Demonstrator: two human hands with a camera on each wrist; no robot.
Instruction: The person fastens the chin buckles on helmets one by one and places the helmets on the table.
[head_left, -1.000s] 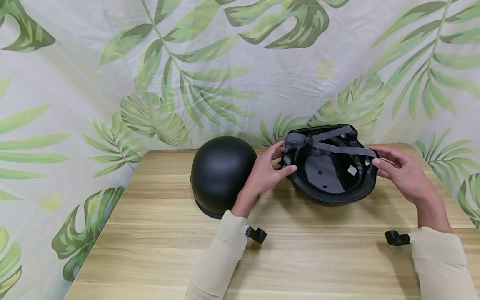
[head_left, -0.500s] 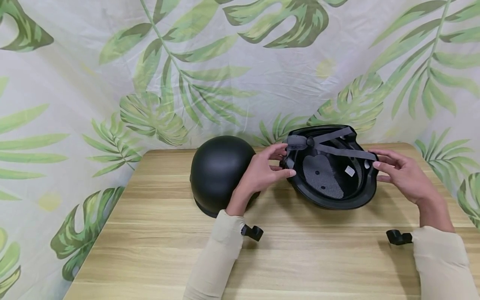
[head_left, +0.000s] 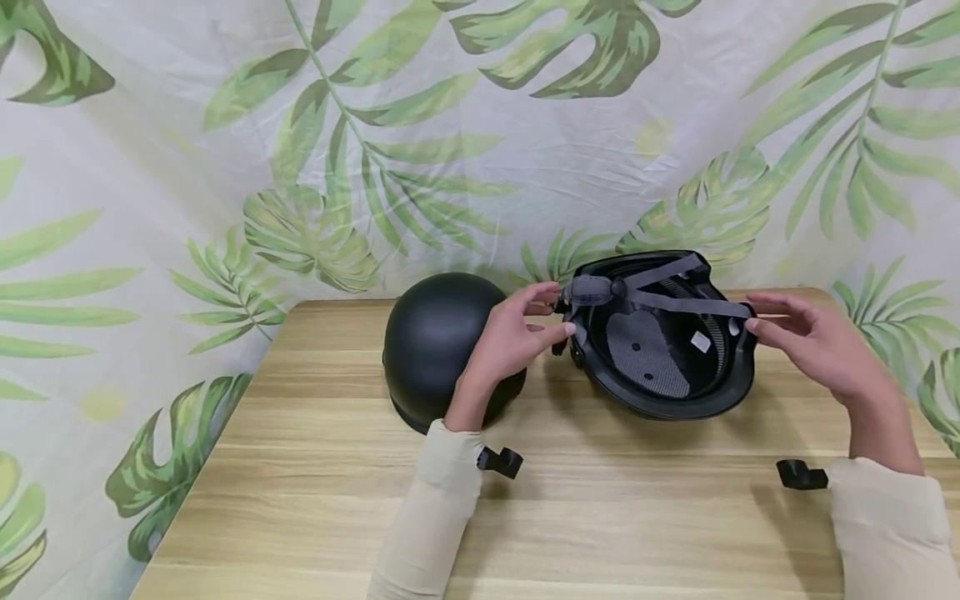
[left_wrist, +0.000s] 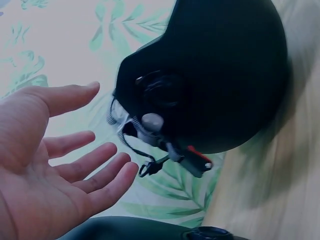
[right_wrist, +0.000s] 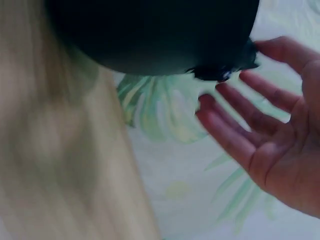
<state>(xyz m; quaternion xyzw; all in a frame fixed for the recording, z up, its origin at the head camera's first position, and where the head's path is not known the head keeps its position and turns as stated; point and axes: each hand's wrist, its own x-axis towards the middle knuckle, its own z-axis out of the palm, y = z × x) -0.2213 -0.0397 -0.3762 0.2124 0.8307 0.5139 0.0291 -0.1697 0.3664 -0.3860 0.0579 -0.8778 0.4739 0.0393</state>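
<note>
An upturned black helmet lies on its crown on the right side of the table, padding and grey straps showing. In the left wrist view a buckle with a red part hangs from its rim. My left hand is just left of the rim, fingers spread and apart from the shell in the left wrist view. At the right rim is my right hand, its fingers loosely extended; in the right wrist view the thumb seems to touch the edge. Left of this helmet, a second black helmet sits dome up, partly behind my left hand.
Both helmets stand near the back of the wood-grain table. A leaf-printed cloth hangs right behind the table and down its left side. Black camera mounts stick out from both sleeves.
My left hand has moved left, off the upturned helmet's rim, baring its side fittings. The right hand has loosened and drawn slightly outward. The helmet has shifted only slightly.
</note>
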